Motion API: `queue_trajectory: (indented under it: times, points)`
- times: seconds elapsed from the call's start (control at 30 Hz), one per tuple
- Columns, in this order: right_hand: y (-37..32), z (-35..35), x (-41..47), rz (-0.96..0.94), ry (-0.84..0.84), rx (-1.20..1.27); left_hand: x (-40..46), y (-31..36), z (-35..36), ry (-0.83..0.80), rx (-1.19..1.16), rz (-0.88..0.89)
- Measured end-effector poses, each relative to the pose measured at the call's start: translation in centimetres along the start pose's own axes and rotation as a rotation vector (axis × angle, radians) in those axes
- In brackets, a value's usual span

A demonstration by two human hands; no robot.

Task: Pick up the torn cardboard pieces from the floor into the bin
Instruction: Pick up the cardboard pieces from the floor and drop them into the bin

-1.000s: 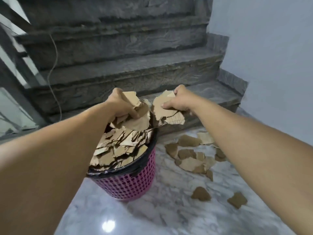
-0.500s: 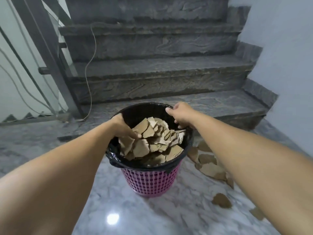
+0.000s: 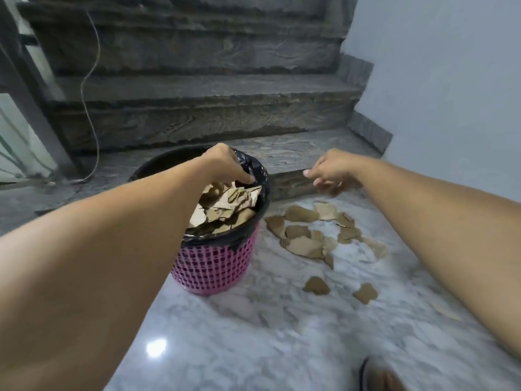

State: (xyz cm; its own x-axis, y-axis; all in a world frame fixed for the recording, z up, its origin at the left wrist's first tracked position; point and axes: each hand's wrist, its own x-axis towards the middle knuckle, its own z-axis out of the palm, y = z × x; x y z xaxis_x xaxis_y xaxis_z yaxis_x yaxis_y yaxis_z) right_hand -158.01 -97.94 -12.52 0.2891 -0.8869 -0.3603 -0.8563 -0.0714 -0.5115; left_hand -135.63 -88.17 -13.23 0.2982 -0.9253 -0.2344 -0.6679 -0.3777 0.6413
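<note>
Withdrew right hand [image 3: 328,172], loosely curled and empty, from bin [image 3: 214,266]; left hand [image 3: 228,167] fingered liner [image 3: 258,169]; floor pieces [image 3: 307,235] awaited next grab.

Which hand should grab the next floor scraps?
Right. The right hand hangs free above the cardboard pile on the floor beside the bin, holding nothing visible. The left hand is over the bin's mouth, fingers at the liner.

Dark grey stone stairs [image 3: 197,88] across upper frame. Thin pale cord [image 3: 91,69] hangs at upper left beside metal railing [image 3: 25,88]. Pale wall [image 3: 451,66] upper right. Sandal toe [image 3: 377,376] at bottom edge.
</note>
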Motion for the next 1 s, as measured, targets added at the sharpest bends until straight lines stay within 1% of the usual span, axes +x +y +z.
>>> queue_trajectory:
  times: [0.1,0.2,0.37,0.5,0.57,0.67,0.77,0.87,0.93,1.0]
  points:
    - [4.2,-0.5,0.2,0.060,-0.035,0.094,0.8,2.8,3.5,-0.013,-0.038,0.053]
    - [8.8,-0.8,0.8,0.111,-0.036,0.105,1.7,5.4,7.7,-0.039,-0.050,0.085]
    - [17.7,0.8,2.6,0.207,-0.071,0.050,4.1,6.6,16.3,-0.223,0.013,0.055]
    - [24.7,4.3,4.8,0.268,-0.141,-0.006,6.0,5.2,24.4,-0.391,0.179,0.031]
    - [27.3,6.2,5.6,0.262,-0.188,-0.077,6.8,3.9,27.8,-0.432,0.290,0.038]
    - [30.7,8.8,6.7,0.184,-0.214,-0.200,8.0,2.3,32.6,-0.474,0.443,0.069]
    - [34.0,11.7,7.4,0.120,-0.244,-0.297,8.6,0.9,36.8,-0.542,0.490,0.060]
    - [36.7,14.0,7.8,0.066,-0.259,-0.387,8.9,-0.9,39.9,-0.522,0.477,0.096]
    - [38.1,14.9,7.9,0.016,-0.254,-0.467,8.9,-2.0,41.3,-0.500,0.553,0.155]
    - [39.1,15.4,7.8,-0.010,-0.220,-0.470,9.0,-2.6,41.8,-0.471,0.548,0.210]
